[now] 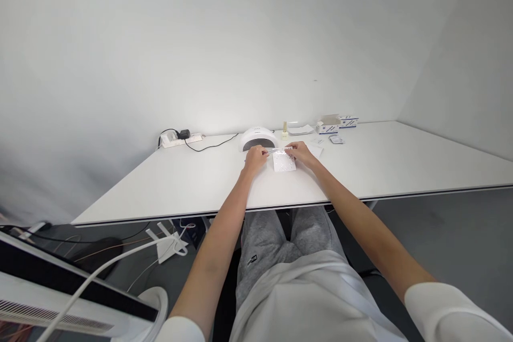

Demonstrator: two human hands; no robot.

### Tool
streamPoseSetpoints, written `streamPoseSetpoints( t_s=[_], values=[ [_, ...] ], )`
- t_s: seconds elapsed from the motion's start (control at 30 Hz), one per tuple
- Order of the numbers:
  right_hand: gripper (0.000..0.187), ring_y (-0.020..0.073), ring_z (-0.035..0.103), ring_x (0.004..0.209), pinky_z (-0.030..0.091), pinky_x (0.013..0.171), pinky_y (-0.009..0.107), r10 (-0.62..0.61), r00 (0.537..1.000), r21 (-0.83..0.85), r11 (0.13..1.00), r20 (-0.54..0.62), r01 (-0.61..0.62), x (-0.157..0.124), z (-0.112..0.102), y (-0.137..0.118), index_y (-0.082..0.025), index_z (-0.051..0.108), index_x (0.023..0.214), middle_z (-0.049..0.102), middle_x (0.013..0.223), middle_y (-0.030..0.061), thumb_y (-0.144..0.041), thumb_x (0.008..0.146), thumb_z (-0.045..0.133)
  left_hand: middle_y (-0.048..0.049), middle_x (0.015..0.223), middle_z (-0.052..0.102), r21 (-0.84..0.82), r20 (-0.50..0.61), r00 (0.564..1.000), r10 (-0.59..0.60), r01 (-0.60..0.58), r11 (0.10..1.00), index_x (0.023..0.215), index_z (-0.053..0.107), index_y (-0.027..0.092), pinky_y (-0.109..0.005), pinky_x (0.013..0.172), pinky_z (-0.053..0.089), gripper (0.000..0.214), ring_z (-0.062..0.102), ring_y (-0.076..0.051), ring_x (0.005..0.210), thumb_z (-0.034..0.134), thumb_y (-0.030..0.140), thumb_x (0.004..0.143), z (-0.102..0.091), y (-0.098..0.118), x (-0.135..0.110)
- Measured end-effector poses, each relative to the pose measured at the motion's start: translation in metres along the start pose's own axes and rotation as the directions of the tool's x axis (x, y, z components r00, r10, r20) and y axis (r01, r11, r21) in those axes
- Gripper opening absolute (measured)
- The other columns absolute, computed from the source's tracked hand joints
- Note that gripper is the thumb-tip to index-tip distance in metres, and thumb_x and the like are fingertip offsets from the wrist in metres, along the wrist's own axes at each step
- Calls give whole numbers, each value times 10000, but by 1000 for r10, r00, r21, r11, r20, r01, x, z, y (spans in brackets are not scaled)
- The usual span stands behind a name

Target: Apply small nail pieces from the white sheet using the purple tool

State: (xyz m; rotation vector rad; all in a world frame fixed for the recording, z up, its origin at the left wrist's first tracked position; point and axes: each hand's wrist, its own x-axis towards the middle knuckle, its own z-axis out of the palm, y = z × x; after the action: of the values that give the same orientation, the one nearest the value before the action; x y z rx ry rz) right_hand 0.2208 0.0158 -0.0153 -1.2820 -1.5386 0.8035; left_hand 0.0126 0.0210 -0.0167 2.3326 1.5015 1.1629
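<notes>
My left hand (255,158) is closed around a thin metallic tool, which looks like tweezers (273,151). The tool's tip points right, over the top edge of a small white sheet with shiny silvery spots (284,163). My right hand (302,153) pinches that sheet near its upper right corner. Both hands are just above the white table (200,187). Right behind my left hand stands a white dome-shaped nail lamp (257,132) with a dark opening facing me. The finer pattern on the sheet is too small to tell.
A small bottle with a gold cap (285,129), a white tray (300,130), two blue-and-white boxes (328,127) and a small packet (336,139) are at the back. White paper (316,150) lies beside my right hand. A power strip (182,140) with a black cable is at left.
</notes>
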Motion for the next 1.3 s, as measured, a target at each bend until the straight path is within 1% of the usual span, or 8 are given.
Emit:
streamPoseSetpoints(
  t_s=[0.43, 0.63, 0.73, 0.87, 0.97, 1.03, 1.17, 1.3],
  values=[
    [172, 123, 519, 587, 390, 522, 234, 20, 1000, 5, 1000, -12, -20, 0, 0, 0, -106, 698, 841, 598, 651, 20, -175, 695, 640, -45, 780, 646, -28, -6, 1000, 0, -1, 1000, 704, 725, 141, -289, 685, 403, 145, 534, -157, 719, 606, 144, 786, 1, -1, 1],
    [173, 128, 526, 602, 405, 535, 230, 2, 1000, -11, 1000, -9, -2, -1, -1, 0, -113, 701, 838, 599, 646, 22, -193, 697, 642, -50, 786, 646, -58, -16, 1000, -7, 6, 998, 700, 721, 140, -288, 688, 398, 140, 536, -160, 728, 607, 143, 780, 1, 0, 1],
    [178, 129, 527, 607, 408, 535, 229, -1, 1000, -22, 1000, -8, 0, -1, -1, 1, -116, 703, 841, 600, 650, 23, -202, 698, 642, -50, 768, 637, -85, -11, 1000, 10, -11, 996, 671, 711, 144, -287, 671, 386, 173, 524, -157, 708, 584, 156, 787, 2, -2, 1],
    [182, 129, 525, 604, 405, 527, 226, 0, 1000, -26, 1000, -5, 0, 2, -1, 3, -115, 701, 842, 597, 647, 22, -210, 699, 640, -22, 652, 553, -102, -1, 999, 44, -44, 994, 572, 666, 158, -282, 629, 347, 271, 454, -137, 633, 530, 189, 804, 3, -4, 0],
    [189, 124, 516, 598, 396, 524, 225, -11, 1000, -34, 999, 0, 11, 3, 0, 5, -117, 704, 844, 595, 648, 17, -218, 693, 651, 9, 541, 439, -140, 45, 998, 42, -35, 990, 507, 614, 172, -274, 581, 299, 313, 357, -120, 578, 506, 213, 798, 4, -4, -1],
    [201, 122, 513, 598, 391, 526, 226, -12, 1000, -36, 999, 5, 12, 3, 0, 6, -117, 706, 852, 591, 651, 13, -223, 690, 654, 16, 511, 404, -174, 78, 996, 36, -21, 984, 489, 589, 174, -273, 555, 278, 319, 322, -114, 558, 504, 232, 791, 4, -4, -1],
    [223, 124, 515, 618, 384, 539, 230, -7, 999, -33, 999, 32, 8, 3, -1, 6, -119, 713, 872, 585, 658, 6, -233, 692, 648, 11, 519, 463, -178, 93, 995, 29, -12, 984, 487, 565, 160, -272, 547, 288, 276, 358, -112, 550, 524, 211, 755, 4, -3, -1],
    [221, 125, 520, 628, 383, 549, 228, -13, 999, -38, 999, 31, 14, 3, -1, 6, -116, 714, 862, 595, 669, 12, -232, 687, 645, -2, 557, 547, -144, 81, 997, -7, 19, 989, 524, 604, 149, -267, 553, 320, 241, 418, -118, 560, 523, 189, 747, 5, -5, -1]
  ],
)
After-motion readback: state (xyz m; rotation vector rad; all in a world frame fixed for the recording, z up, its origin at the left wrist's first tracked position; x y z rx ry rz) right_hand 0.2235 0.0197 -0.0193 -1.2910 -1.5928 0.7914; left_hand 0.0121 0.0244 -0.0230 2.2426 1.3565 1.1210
